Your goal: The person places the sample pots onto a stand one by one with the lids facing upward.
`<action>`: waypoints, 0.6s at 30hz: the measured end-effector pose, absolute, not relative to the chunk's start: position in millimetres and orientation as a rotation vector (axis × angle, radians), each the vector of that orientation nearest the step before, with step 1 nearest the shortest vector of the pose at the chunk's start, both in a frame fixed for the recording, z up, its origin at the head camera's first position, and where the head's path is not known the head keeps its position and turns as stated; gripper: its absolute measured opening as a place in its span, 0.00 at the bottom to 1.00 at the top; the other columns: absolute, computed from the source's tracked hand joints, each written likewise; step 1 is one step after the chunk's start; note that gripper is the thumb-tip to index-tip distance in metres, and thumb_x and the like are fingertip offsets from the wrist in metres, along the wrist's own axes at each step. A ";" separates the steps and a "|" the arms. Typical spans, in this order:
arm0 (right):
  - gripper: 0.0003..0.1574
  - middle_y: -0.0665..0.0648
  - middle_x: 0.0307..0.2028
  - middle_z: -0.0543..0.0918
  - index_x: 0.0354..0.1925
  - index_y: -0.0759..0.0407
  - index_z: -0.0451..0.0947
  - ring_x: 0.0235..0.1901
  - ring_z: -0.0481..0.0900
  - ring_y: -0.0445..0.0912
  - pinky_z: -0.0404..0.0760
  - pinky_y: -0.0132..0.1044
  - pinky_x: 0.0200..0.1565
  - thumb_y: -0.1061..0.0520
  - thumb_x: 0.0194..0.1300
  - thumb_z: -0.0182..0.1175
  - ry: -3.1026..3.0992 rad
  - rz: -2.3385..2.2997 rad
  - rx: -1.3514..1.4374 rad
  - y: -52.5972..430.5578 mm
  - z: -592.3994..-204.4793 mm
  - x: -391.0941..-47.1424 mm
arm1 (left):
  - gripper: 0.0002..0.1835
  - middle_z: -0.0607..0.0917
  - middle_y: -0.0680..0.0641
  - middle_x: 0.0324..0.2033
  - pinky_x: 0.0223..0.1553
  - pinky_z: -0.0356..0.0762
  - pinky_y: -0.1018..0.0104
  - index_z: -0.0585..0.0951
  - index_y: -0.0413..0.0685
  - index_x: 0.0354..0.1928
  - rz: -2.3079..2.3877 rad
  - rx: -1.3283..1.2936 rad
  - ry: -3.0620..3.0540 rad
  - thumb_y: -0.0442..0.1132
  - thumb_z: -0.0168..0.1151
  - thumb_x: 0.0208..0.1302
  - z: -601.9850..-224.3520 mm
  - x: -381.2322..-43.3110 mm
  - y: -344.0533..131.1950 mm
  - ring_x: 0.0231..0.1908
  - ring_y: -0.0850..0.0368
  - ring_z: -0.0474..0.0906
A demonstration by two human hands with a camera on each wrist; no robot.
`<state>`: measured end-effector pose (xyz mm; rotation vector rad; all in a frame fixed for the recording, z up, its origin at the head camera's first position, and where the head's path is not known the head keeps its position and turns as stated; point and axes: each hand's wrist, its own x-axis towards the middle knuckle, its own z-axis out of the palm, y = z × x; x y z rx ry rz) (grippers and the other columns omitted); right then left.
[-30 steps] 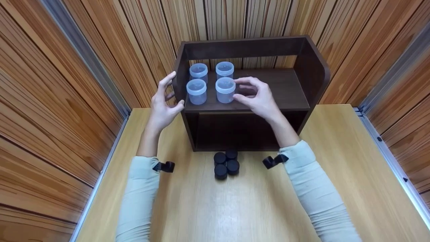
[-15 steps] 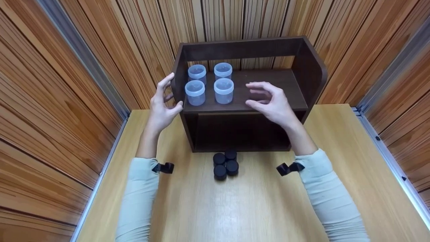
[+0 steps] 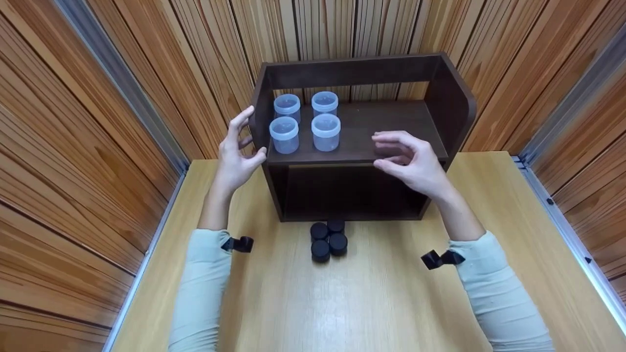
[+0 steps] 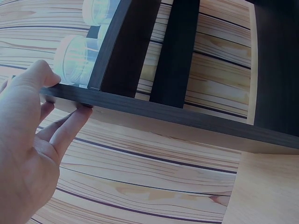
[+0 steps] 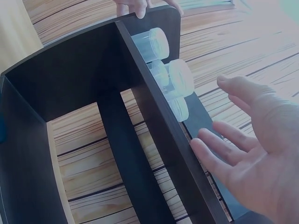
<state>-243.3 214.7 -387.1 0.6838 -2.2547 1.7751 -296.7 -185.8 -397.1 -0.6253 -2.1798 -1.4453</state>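
Several clear plastic jars without lids stand upright in two rows on the upper board of a dark brown shelf unit (image 3: 386, 120). Among them are a front left jar (image 3: 284, 136) and a front right jar (image 3: 326, 133). My left hand (image 3: 235, 154) holds the unit's left side panel, thumb at the front edge, fingers along the outer face; the left wrist view shows this hand (image 4: 35, 126) on both sides of the panel. Right of the jars, my right hand (image 3: 413, 161) hovers by the front of the upper board, fingers loosely bent around nothing.
Several round black lids (image 3: 328, 241) lie clustered on the wooden table (image 3: 332, 303), just in front of the unit. The lower compartment (image 3: 352, 193) of the unit faces me. Wood-patterned walls (image 3: 88, 146) with metal edge strips enclose the table.
My right hand has let go of the front right jar and drawn away to the right and slightly toward me. The left hand has stayed on the side panel.
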 end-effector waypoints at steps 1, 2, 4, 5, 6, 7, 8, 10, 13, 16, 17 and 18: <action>0.30 0.68 0.70 0.85 0.67 0.74 0.82 0.63 0.91 0.47 0.92 0.29 0.57 0.76 0.67 0.72 -2.256 1.762 0.707 215.3 -388.0 -241.8 | 0.44 0.79 0.36 0.75 0.70 0.85 0.32 0.67 0.47 0.82 -1.447 -0.627 -2.179 0.24 0.68 0.64 -397.1 -296.4 -185.9 0.79 0.40 0.75; 0.30 0.68 0.70 0.85 0.66 0.75 0.83 0.63 0.91 0.47 0.92 0.29 0.56 0.76 0.66 0.72 -2.260 1.749 0.731 216.0 -388.8 -240.7 | 0.44 0.79 0.35 0.75 0.70 0.86 0.33 0.67 0.47 0.82 -1.448 -0.628 -2.180 0.24 0.68 0.64 -397.1 -296.3 -186.1 0.78 0.41 0.76; 0.30 0.67 0.69 0.85 0.65 0.76 0.83 0.63 0.92 0.47 0.92 0.30 0.56 0.76 0.66 0.72 -2.269 1.725 0.771 216.9 -390.0 -238.3 | 0.44 0.79 0.35 0.74 0.69 0.87 0.35 0.67 0.47 0.83 -1.451 -0.630 -2.182 0.24 0.68 0.64 -397.3 -296.5 -186.6 0.77 0.42 0.77; 0.29 0.68 0.69 0.85 0.65 0.76 0.83 0.63 0.92 0.47 0.93 0.31 0.57 0.76 0.66 0.72 -2.273 1.717 0.790 217.1 -390.7 -237.0 | 0.44 0.79 0.35 0.73 0.69 0.87 0.35 0.66 0.47 0.83 -1.452 -0.631 -2.183 0.25 0.68 0.65 -397.5 -296.5 -186.8 0.77 0.42 0.78; 0.29 0.68 0.68 0.85 0.65 0.75 0.83 0.63 0.91 0.47 0.93 0.32 0.57 0.76 0.66 0.72 -2.279 1.713 0.802 217.2 -391.4 -235.9 | 0.44 0.79 0.35 0.73 0.69 0.87 0.36 0.66 0.47 0.83 -1.450 -0.631 -2.185 0.25 0.68 0.65 -397.8 -296.4 -187.1 0.77 0.43 0.78; 0.29 0.68 0.68 0.85 0.65 0.75 0.84 0.64 0.91 0.46 0.93 0.32 0.57 0.76 0.66 0.73 -2.288 1.705 0.815 217.3 -392.5 -234.9 | 0.44 0.79 0.35 0.73 0.69 0.88 0.36 0.66 0.47 0.83 -1.451 -0.633 -2.186 0.25 0.68 0.65 -398.0 -296.3 -187.2 0.76 0.43 0.78; 0.28 0.70 0.68 0.85 0.64 0.74 0.84 0.64 0.90 0.45 0.93 0.33 0.58 0.75 0.66 0.73 -2.296 1.703 0.830 217.1 -393.5 -233.7 | 0.44 0.79 0.35 0.73 0.68 0.88 0.37 0.66 0.47 0.83 -1.450 -0.633 -2.189 0.25 0.68 0.65 -398.3 -296.1 -187.3 0.76 0.43 0.79; 0.27 0.74 0.69 0.83 0.64 0.73 0.85 0.65 0.89 0.43 0.93 0.33 0.58 0.75 0.67 0.73 -2.313 1.698 0.861 216.4 -396.3 -231.5 | 0.44 0.78 0.35 0.74 0.68 0.88 0.37 0.66 0.47 0.84 -1.452 -0.635 -2.196 0.26 0.68 0.66 -398.6 -295.7 -187.4 0.77 0.43 0.79; 0.26 0.73 0.69 0.84 0.63 0.71 0.86 0.65 0.87 0.36 0.92 0.31 0.58 0.73 0.67 0.74 -2.352 1.673 0.902 214.8 -402.0 -229.0 | 0.44 0.78 0.35 0.74 0.65 0.90 0.38 0.65 0.48 0.84 -1.462 -0.642 -2.200 0.26 0.68 0.66 -398.3 -295.4 -187.2 0.78 0.43 0.78; 0.27 0.71 0.69 0.85 0.63 0.68 0.87 0.65 0.85 0.33 0.91 0.30 0.59 0.72 0.66 0.75 -2.391 1.646 0.943 212.5 -408.4 -227.6 | 0.44 0.78 0.36 0.75 0.65 0.90 0.38 0.66 0.49 0.84 -1.458 -0.646 -2.196 0.26 0.67 0.66 -397.8 -296.2 -187.0 0.78 0.42 0.77; 0.27 0.70 0.69 0.85 0.63 0.67 0.87 0.65 0.86 0.33 0.91 0.30 0.59 0.71 0.66 0.76 -2.404 1.639 0.957 211.7 -410.8 -227.3 | 0.44 0.77 0.36 0.75 0.67 0.89 0.38 0.66 0.49 0.84 -1.452 -0.647 -2.197 0.26 0.67 0.67 -397.6 -296.5 -187.0 0.79 0.42 0.77; 0.27 0.69 0.70 0.85 0.63 0.66 0.87 0.64 0.86 0.33 0.91 0.30 0.59 0.71 0.66 0.76 -2.417 1.631 0.972 211.1 -413.4 -227.2 | 0.44 0.77 0.36 0.75 0.68 0.89 0.37 0.66 0.48 0.84 -1.448 -0.649 -2.196 0.26 0.67 0.67 -397.6 -296.8 -186.9 0.79 0.42 0.76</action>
